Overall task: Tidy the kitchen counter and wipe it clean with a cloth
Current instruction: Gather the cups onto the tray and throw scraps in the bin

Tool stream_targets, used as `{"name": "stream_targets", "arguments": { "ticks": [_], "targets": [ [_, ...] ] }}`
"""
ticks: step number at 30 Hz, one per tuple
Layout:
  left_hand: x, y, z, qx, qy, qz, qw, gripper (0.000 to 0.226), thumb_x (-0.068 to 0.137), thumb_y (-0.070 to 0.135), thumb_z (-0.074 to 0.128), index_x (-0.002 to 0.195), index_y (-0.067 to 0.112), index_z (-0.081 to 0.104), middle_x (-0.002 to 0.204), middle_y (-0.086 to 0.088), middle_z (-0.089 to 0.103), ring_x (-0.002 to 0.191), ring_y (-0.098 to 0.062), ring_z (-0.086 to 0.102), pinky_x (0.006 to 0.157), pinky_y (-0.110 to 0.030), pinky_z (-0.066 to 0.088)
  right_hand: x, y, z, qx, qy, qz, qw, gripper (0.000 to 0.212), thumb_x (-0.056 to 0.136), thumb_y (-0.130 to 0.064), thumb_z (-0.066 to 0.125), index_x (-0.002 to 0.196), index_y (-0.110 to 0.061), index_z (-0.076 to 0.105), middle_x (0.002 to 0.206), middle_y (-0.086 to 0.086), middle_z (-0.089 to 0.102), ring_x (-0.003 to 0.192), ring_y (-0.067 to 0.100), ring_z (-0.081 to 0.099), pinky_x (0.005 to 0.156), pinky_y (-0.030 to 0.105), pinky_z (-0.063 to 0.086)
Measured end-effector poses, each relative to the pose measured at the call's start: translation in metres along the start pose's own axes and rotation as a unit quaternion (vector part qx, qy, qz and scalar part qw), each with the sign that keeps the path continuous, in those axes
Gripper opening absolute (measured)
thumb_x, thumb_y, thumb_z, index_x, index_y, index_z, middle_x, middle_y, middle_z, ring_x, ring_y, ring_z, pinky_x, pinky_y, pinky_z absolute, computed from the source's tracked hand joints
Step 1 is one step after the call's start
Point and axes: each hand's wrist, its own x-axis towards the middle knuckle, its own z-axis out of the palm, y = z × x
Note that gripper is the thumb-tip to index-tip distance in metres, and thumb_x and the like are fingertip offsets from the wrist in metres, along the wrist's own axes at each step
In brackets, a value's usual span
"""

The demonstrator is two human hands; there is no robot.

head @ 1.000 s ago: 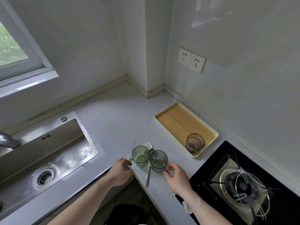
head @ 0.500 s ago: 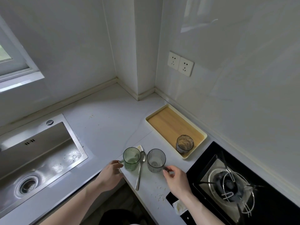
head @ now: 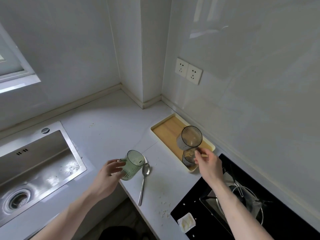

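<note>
A: Status entry. The left hand (head: 110,172) grips the green cup (head: 133,165) by its handle side, fingers curled round it, cup lifted and tilted at the counter's front edge beside the sink (head: 39,167). The right hand (head: 208,162) pinches the grey cup (head: 190,139) at its base, held tilted above the tray (head: 166,130) at the counter's back edge.

B: Progress?

A: Early. One glass (head: 187,157) stands at the tray's near end. The spoon (head: 144,179) lies on the counter (head: 112,132), with crumbs (head: 164,213) near the front edge and a few toward the back corner. No cloth in view; wiping not begun.

B: Unclear items?

A: The right hand hides part of that glass. A pale scrap (head: 186,222) on the hob (head: 207,205), possibly a wrapper. Something white peeks from behind the green cup; unidentified.
</note>
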Motion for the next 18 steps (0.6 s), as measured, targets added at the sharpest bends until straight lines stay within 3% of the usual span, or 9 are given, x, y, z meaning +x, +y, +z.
{"name": "stream_targets", "arguments": {
  "ticks": [4,8,13,18],
  "targets": [
    [-0.001,0.021,-0.003,-0.051,0.044,-0.051,0.996,0.025,0.092,0.008,0.065,0.102,0.029,0.075,0.109,0.004,0.072,0.091,-0.017,0.073,0.087,-0.04,0.059,0.043,-0.004,-0.006,-0.038,0.022,0.002,0.999,0.018,0.1,-0.032,0.06,0.107,-0.02,0.071,0.095,-0.003,0.074,0.088,0.011,0.071,0.062,0.01,0.047],
    [0.002,0.034,-0.002,-0.032,0.117,-0.072,0.99,0.009,0.089,0.018,0.067,0.083,0.025,0.069,0.071,0.0,0.075,0.064,-0.027,0.068,0.057,-0.028,0.047,0.08,0.0,0.01,-0.118,0.002,-0.006,0.993,0.021,0.1,-0.03,0.059,0.113,-0.017,0.069,0.101,-0.005,0.069,0.095,0.017,0.065,0.077,0.026,0.046],
    [0.0,0.048,-0.002,-0.039,0.161,-0.072,0.983,0.011,0.089,0.009,0.062,0.08,0.015,0.064,0.068,-0.002,0.074,0.069,-0.019,0.074,0.065,-0.029,0.053,0.115,0.011,0.044,-0.227,-0.051,-0.013,0.973,0.031,0.101,-0.028,0.056,0.127,-0.015,0.066,0.12,0.006,0.069,0.106,0.024,0.064,0.083,0.03,0.051],
    [-0.001,0.047,-0.007,-0.063,0.193,-0.066,0.977,0.011,0.091,0.006,0.061,0.08,0.01,0.061,0.075,-0.003,0.073,0.062,-0.016,0.072,0.062,-0.031,0.055,0.136,0.021,0.062,-0.324,-0.103,-0.019,0.94,0.025,0.104,-0.022,0.051,0.123,-0.013,0.064,0.117,0.011,0.067,0.101,0.029,0.063,0.075,0.032,0.048]
  ]
}}
